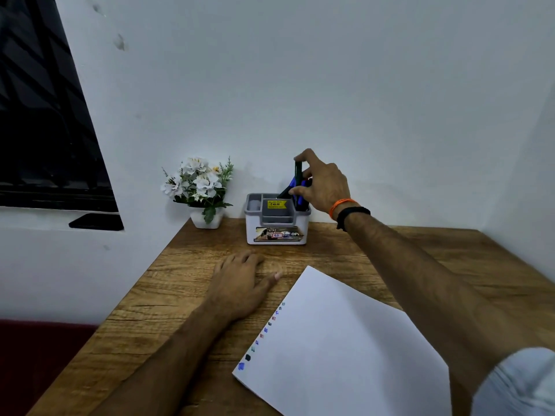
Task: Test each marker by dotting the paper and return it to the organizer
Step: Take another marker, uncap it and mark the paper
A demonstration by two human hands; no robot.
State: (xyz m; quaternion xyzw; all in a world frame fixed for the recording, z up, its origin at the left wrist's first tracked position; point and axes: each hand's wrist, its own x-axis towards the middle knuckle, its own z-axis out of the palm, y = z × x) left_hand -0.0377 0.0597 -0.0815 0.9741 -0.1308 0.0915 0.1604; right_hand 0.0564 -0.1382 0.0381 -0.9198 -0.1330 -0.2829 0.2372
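Small white pot of white artificial flowers [200,187]: stands at the back left of the wood-grain desk [186,295], just beside the organizer. Risk: an arm sweeping back from the organizer could tip it; it looks light.

Left hand [240,280]: lies flat, palm down, fingers loosely spread on bare desk; it holds nothing. It rests beside the paper's far corner, not on the sheet. Risk: the sheet is unrestrained, so a firm dot could make it slide.

White and grey plastic desk organizer [277,219]: sits against the wall, upright. Its right compartment holds several blue and dark markers [289,189], leaning and crowded. Risk: a marker pushed in or drawn out at an angle may snag its neighbours, lift them, or rock the organizer.

Right hand [319,183]: fingertips pinched on the top of a dark green marker [298,175], which stands upright with its lower end in that right compartment. Whether it is being inserted or withdrawn cannot be judged. Risk: the grip is a light one at the very end, so the marker could slip or swing.

White sheet of paper [345,340]: lies near the front, with a row of coloured dots [264,331] along its left edge. Risk: the forearm passing above could smear fresh ink.
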